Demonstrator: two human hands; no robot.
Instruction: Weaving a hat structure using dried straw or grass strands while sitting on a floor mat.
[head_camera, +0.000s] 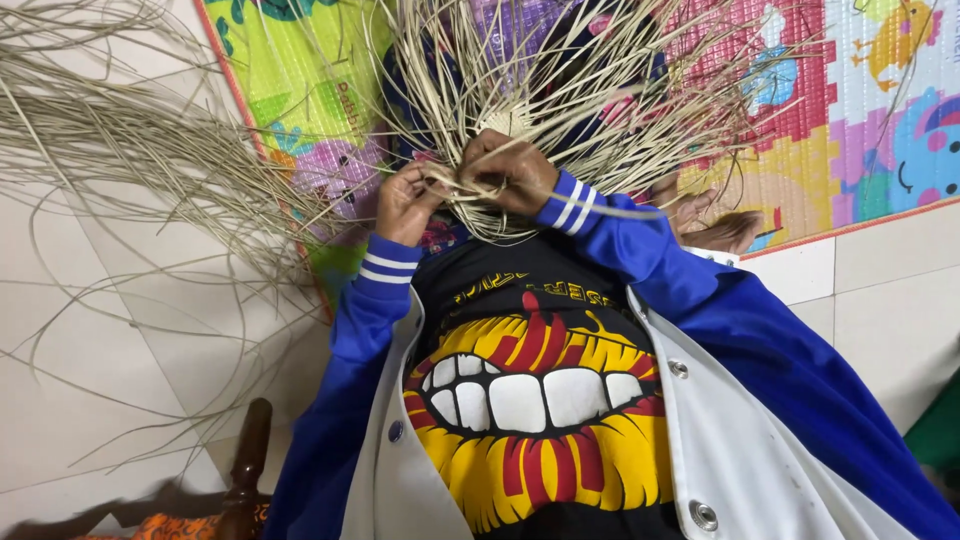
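Note:
A half-woven piece of pale straw (500, 215) sits in front of my chest, its many loose strands (560, 80) fanning up and outward. My left hand (405, 203) pinches strands at the weave's left edge. My right hand (510, 170) is closed over the weave's upper middle, fingers curled around strands. The two hands touch each other over the work. Blue sleeves with white stripes cover both arms; the weave hides my fingertips.
A large bundle of loose straw (130, 140) lies on the white tiled floor (110, 340) at the left. A colourful play mat (850, 110) lies beyond the hands, a bare foot (715, 225) resting at its edge. A dark wooden furniture leg (247, 465) stands at lower left.

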